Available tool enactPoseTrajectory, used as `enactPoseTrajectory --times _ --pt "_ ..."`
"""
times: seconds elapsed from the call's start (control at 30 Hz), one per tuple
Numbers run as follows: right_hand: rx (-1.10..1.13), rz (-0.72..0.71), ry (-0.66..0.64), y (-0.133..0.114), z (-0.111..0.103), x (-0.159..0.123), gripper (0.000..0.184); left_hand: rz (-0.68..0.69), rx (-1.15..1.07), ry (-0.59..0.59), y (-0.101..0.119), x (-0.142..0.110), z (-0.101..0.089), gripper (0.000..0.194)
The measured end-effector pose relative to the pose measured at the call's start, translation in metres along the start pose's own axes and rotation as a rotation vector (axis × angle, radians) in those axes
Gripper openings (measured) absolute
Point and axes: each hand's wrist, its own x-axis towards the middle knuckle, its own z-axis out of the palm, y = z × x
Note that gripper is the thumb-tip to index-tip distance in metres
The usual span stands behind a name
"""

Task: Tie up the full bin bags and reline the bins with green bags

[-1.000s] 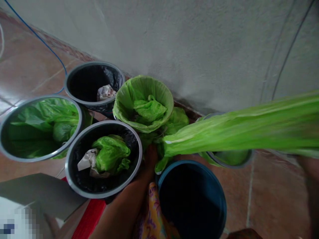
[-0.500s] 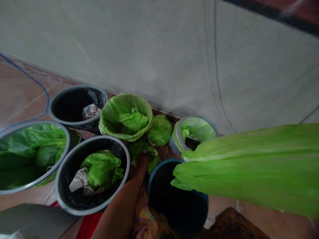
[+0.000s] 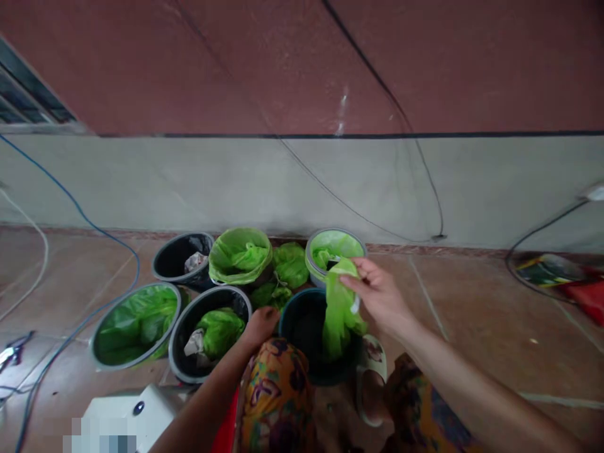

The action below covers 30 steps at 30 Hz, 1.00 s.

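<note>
My right hand (image 3: 380, 294) pinches the top of a green plastic bag (image 3: 340, 308), which hangs down into the dark blue bin (image 3: 309, 314) in front of me. My left hand (image 3: 261, 324) rests low between that bin and a grey-rimmed bin with a black liner (image 3: 186, 324); its fingers curl near a heap of loose green bags (image 3: 270, 294), and I cannot make out what they hold. My knees in patterned cloth (image 3: 276, 393) are just below.
Several more bins stand by the wall: a green-lined one at left (image 3: 134, 324), a black-lined one (image 3: 182, 258), a bin with a green bag over its rim (image 3: 240, 255), a grey one (image 3: 335, 245). Cables (image 3: 75, 314) lie on the tiled floor. A white box (image 3: 127, 412) sits bottom left.
The camera has lifted and pulled back, showing more wall and floor. The green bag, stretched sideways close to the camera before, now hangs from my right hand over the blue bin.
</note>
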Motion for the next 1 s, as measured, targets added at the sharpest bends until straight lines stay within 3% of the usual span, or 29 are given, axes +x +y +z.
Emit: enactPoseTrajectory --times 0.07,0.13,0.17,0.23,0.37,0.43,0.5,0.57,0.63,0.8,0.9,1.0 --pt "-0.079 -0.069 -0.096 0.004 0.01 -0.015 0.029 -0.08 -0.284 -0.118 0.048 -0.02 -0.005 0.041" --pt "-0.164 -0.139 -0.211 0.007 0.018 -0.034 0.026 -0.114 -0.434 -0.273 0.089 -0.036 -0.001 0.056" --pt "-0.21 -0.171 -0.27 0.01 0.021 -0.044 0.025 -0.121 -0.449 -0.341 0.105 -0.041 0.004 0.058" --pt "-0.326 -0.205 -0.395 0.018 0.026 -0.062 0.024 -0.075 -0.399 -0.356 0.121 -0.044 0.016 0.046" --pt "-0.575 -0.176 -0.647 0.041 0.015 -0.075 0.029 0.052 -0.176 -0.219 0.105 -0.033 0.033 0.006" --pt "-0.658 -0.153 -0.657 0.047 0.001 -0.066 0.026 0.099 -0.103 -0.142 0.09 -0.026 0.034 0.01" --pt "-0.707 -0.131 -0.542 0.05 -0.014 -0.051 0.023 0.198 -0.041 -0.11 0.08 -0.022 0.031 0.012" --pt "-0.71 -0.132 -0.407 0.051 -0.025 -0.035 0.026 0.319 0.028 -0.134 0.078 -0.022 0.029 0.013" --pt "-0.667 -0.177 -0.368 0.054 -0.028 -0.023 0.033 0.425 0.087 -0.188 0.084 -0.026 0.029 0.016" --pt "-0.548 -0.304 -0.572 0.068 -0.016 -0.015 0.042 0.574 0.153 -0.243 0.101 -0.036 0.038 0.02" --pt "-0.628 -0.258 -0.635 0.076 -0.013 -0.014 0.028 0.63 0.195 -0.223 0.099 -0.036 0.038 0.02" --pt "-0.816 -0.19 -0.635 0.08 -0.017 -0.014 0.013 0.66 0.288 -0.131 0.092 -0.032 0.029 0.024"
